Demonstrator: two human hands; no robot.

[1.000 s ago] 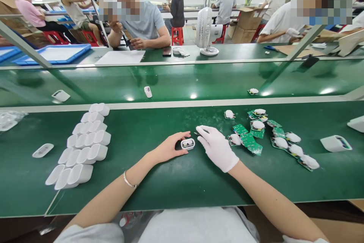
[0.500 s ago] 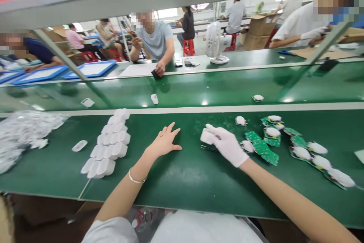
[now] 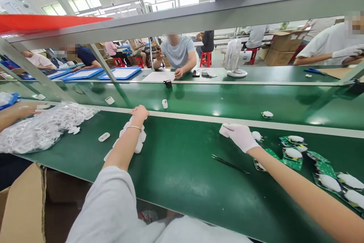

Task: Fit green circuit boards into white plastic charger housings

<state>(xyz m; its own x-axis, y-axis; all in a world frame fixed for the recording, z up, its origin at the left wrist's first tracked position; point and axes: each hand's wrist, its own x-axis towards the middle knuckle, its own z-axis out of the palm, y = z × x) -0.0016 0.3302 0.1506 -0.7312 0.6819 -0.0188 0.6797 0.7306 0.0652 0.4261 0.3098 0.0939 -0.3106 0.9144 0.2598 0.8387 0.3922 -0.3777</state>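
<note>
My left hand (image 3: 140,112), bare with a bangle at the wrist, is at the far end of the rows of white plastic housings (image 3: 138,147). Its fingers point down and away, mostly hidden, so their hold does not show. The left forearm covers much of the rows. My right hand (image 3: 241,137), in a white glove, is closed on a white plastic housing (image 3: 224,130) just above the green bench. Black tweezers (image 3: 231,164) lie on the bench below that hand. Just right of the glove sits a green circuit board with a white part on top (image 3: 257,136).
Several circuit boards (image 3: 292,154) are spread at the right. A bag of white parts (image 3: 48,129) lies at the left, near a single white piece (image 3: 104,137). Across the green belt (image 3: 193,97) sits a person in light blue (image 3: 179,51). Another person's hand (image 3: 31,108) is at far left.
My left hand has moved from the open bench to the far end of the housing rows. My right hand still holds its housing; the tweezers now lie in full view. The view has turned left.
</note>
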